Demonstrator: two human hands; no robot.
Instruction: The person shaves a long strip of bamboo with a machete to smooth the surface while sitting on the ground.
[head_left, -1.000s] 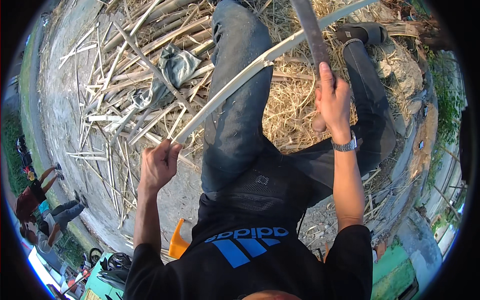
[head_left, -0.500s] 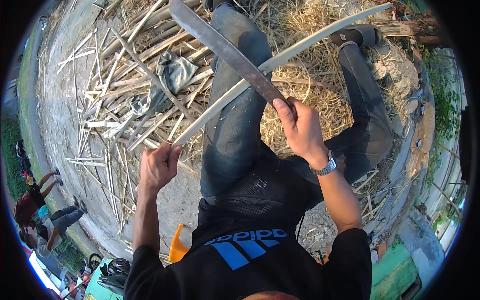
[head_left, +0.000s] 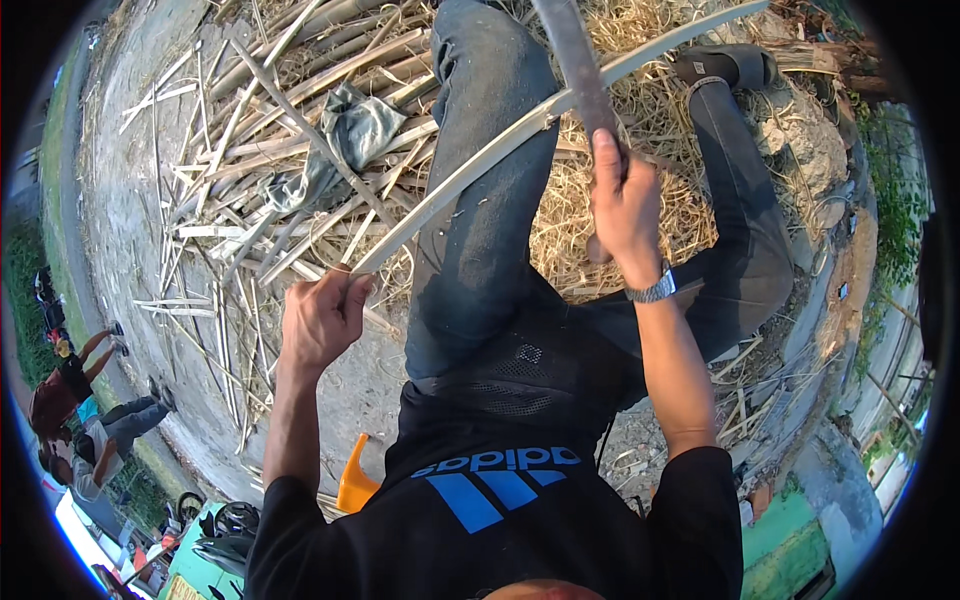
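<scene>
My left hand (head_left: 322, 318) is closed round the near end of a long pale split-bamboo strip (head_left: 455, 182). The strip slants up to the right across my left leg (head_left: 490, 215), its far end past the straw. In my right hand (head_left: 628, 208), with a metal watch on the wrist, is a machete (head_left: 580, 62). Its dark blade points away from me and crosses the strip just right of the left leg; whether it touches cannot be made out. The blade's tip runs out of the top of the view.
Split bamboo sticks (head_left: 300, 105) lie heaped at the far left, with a grey-green cloth (head_left: 358, 125) on them. Curly shavings (head_left: 575, 240) cover the ground between my legs. A rock (head_left: 805, 150) stands far right, an orange plastic object (head_left: 355, 480) near left. Two people (head_left: 120, 425) are at left.
The machete has swung from pointing far left to nearly straight ahead, and my right hand has moved slightly right. The bamboo strip and my left hand have barely moved.
</scene>
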